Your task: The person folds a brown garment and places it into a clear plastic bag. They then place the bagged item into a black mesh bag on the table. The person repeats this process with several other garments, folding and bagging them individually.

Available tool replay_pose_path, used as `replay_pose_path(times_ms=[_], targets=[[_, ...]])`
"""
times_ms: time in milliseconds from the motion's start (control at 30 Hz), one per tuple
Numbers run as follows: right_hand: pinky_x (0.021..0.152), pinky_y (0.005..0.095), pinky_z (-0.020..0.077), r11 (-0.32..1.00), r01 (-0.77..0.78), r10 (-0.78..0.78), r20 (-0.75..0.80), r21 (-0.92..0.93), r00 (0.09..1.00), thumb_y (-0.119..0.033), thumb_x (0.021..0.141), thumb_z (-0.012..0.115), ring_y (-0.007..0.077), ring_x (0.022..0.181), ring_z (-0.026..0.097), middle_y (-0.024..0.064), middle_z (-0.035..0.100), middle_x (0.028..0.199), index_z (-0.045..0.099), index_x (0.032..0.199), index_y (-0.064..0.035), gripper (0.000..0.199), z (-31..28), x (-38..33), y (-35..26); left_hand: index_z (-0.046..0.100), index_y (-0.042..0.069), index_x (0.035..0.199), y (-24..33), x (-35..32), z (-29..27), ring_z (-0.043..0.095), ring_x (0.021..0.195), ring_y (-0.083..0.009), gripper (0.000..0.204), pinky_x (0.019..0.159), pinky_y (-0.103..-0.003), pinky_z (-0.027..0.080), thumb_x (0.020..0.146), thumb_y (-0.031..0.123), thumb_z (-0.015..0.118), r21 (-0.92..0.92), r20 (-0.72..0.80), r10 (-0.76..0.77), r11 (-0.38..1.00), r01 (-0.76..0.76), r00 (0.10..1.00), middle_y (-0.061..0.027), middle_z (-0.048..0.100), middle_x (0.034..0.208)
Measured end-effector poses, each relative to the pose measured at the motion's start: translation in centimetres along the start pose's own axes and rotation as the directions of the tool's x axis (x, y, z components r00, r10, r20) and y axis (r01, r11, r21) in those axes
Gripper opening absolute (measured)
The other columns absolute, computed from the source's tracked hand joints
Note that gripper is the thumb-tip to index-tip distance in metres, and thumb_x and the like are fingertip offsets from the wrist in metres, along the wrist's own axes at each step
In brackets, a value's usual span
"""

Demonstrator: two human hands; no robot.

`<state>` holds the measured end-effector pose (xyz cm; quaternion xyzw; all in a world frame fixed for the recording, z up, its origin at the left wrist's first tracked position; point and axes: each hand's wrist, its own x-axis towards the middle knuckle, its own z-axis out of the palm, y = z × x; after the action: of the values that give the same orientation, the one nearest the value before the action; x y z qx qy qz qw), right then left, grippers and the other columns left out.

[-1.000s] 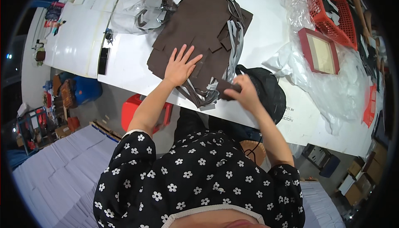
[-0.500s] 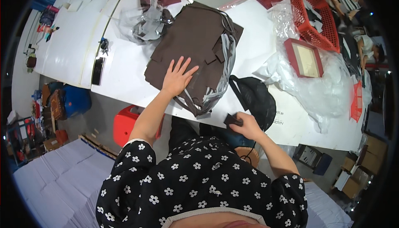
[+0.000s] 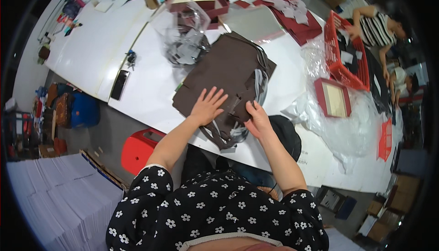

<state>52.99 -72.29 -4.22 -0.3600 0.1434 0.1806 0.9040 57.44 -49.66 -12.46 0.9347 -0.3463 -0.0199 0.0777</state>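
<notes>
The left hand [image 3: 204,110] is being held flat on one pile of smooth brown sheets [image 3: 215,72], its fingers spread apart. The right hand [image 3: 259,121] is being held at the pile's lower right, its fingers bent beside a notched edge; whether anything is being pinched there cannot be told. The pile's uneven near corner is being seen just beside the front edge of the white tabletop [image 3: 151,91]. Thin grey strips [image 3: 261,86] are being draped along its side, just beyond the right fingers. To their right, one rounded black cloth article [image 3: 289,137] is being partly hidden by the forearm. Room for moving is being offered left of the left fingers, as far as one flat black phone [image 3: 120,85]. Beyond the left fingers, grey scraps [image 3: 190,52] are being held by one crinkled clear bag [image 3: 188,35]. Farther right of the right fingers, crumpled translucent plastic [image 3: 320,132] is being overlapped by one rectangular maroon box [image 3: 336,99], and mixed pieces are being held by one latticed red basket [image 3: 354,79].
</notes>
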Motion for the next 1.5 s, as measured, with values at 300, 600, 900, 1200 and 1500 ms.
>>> replay_pose_path(times_ms=[300, 600, 900, 1200, 1500], targets=[[0.093, 0.0553, 0.0534, 0.986, -0.166, 0.166, 0.274, -0.024, 0.947, -0.013, 0.101, 0.044, 0.0327, 0.121, 0.057, 0.0144, 0.053, 0.135, 0.035, 0.143, -0.0105, 0.043, 10.6, 1.8, -2.0, 0.047, 0.004, 0.135, -0.5, -1.8, -5.8, 0.039, 0.134, -0.0365, 0.057, 0.109, -0.053, 0.029, 0.085, 0.024, 0.069, -0.474, -0.297, -0.268, 0.875, 0.102, 0.916, -0.0177, 0.035, 0.150], [0.105, 0.0571, 0.0460, 0.998, 0.060, -0.051, 0.368, -0.013, 0.928, -0.008, 0.100, 0.045, 0.0359, 0.125, 0.052, 0.0232, 0.050, 0.134, 0.040, 0.129, 0.0084, 0.034, 26.4, 9.1, -8.2, 0.049, 0.005, 0.135, -4.5, -4.5, -14.2, 0.055, 0.099, -0.0341, 0.049, 0.086, -0.043, 0.043, 0.090, 0.020, 0.063, -0.588, -0.641, -0.473, 0.809, 0.010, 0.605, -0.0183, 0.054, 0.116], [0.105, 0.0619, 0.0438, 0.992, -0.024, 0.014, 0.086, 0.124, 0.996, 0.001, 0.098, 0.037, 0.0430, 0.121, 0.050, 0.0290, 0.047, 0.129, 0.037, 0.120, 0.0163, 0.027, 25.7, 15.2, -8.3, 0.060, 0.007, 0.117, -10.7, -1.4, -23.9, 0.040, 0.128, -0.0363, 0.052, 0.098, -0.046, 0.035, 0.073, 0.025, 0.079, -0.049, -0.715, -0.323, 0.908, 0.416, 0.620, -0.0198, 0.048, 0.134], [0.095, 0.0639, 0.0472, 0.975, 0.018, -0.027, -0.039, -0.223, 0.999, 0.001, 0.094, 0.044, 0.0406, 0.115, 0.053, 0.0267, 0.047, 0.125, 0.041, 0.120, 0.0103, 0.028, 24.3, 19.7, -9.0, 0.068, 0.009, 0.086, -14.0, -3.5, -23.4, 0.042, 0.130, -0.0376, 0.008, 0.100, -0.048, 0.037, 0.078, 0.013, 0.069, -0.056, -0.526, -0.202, 0.977, 0.204, 0.826, -0.0193, 0.045, 0.142], [0.101, 0.0435, 0.0433, -0.128, 0.469, 0.169, 0.447, -0.874, 0.878, -0.039, 0.093, 0.061, 0.0354, 0.119, 0.058, 0.0222, 0.062, 0.124, 0.051, 0.134, -0.0018, 0.056, 26.8, 17.6, -8.7, 0.068, 0.006, 0.098, -14.6, -5.9, -25.7, 0.060, 0.105, -0.0297, 0.017, 0.090, -0.042, 0.043, 0.084, 0.017, 0.066, -0.080, -0.372, -0.129, 0.991, 0.107, 0.919, -0.0128, 0.058, 0.128]])
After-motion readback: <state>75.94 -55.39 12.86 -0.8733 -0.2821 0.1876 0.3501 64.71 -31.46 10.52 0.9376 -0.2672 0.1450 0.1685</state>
